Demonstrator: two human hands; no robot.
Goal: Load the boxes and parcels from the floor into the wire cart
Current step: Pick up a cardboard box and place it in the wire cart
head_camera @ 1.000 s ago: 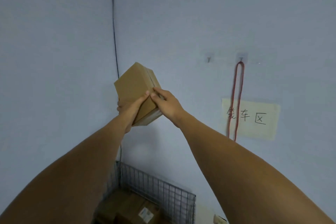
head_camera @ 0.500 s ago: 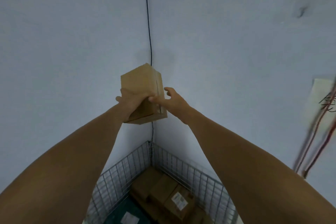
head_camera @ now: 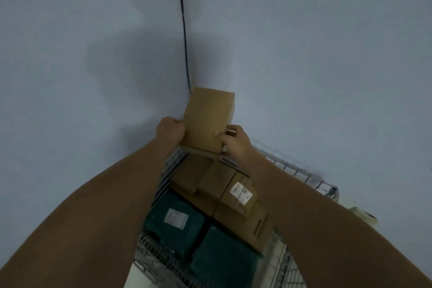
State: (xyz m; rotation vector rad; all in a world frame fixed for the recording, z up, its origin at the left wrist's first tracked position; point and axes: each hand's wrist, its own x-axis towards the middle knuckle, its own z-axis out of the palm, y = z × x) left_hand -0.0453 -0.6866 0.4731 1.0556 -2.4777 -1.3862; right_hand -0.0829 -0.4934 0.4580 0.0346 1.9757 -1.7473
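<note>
I see a plain cardboard box (head_camera: pixel 208 119) held up above the far corner of the wire cart (head_camera: pixel 301 172), clear of the load inside the cart. It is tilted, its broad brown face towards me and its lower edge just over the cart's far rim.

My left hand (head_camera: pixel 170 132) grips the box's left edge low down, fingers curled round it so only the knuckles show. My right hand (head_camera: pixel 233 141) clamps the lower right corner: the thumb presses flat on the front face, and the fingers wrap behind the right edge. Both forearms reach out over the cart.

Inside the cart, several brown boxes (head_camera: pixel 210 182) are packed against the far end, directly under the held box. One of them, the labelled box (head_camera: pixel 238 196), carries a white sticker on top and sits towards the cart's right side. A larger carton with printing on its side (head_camera: pixel 257 229) lies along the same right side, nearer to me. Two dark green parcels (head_camera: pixel 173 222) fill the cart's near left part, and the further one has a pale label.

A black cable (head_camera: pixel 183 30) runs down the wall corner straight above the cart's far corner. A small pale object (head_camera: pixel 363 215), too blurred to identify, sits just outside the cart's right side.
</note>
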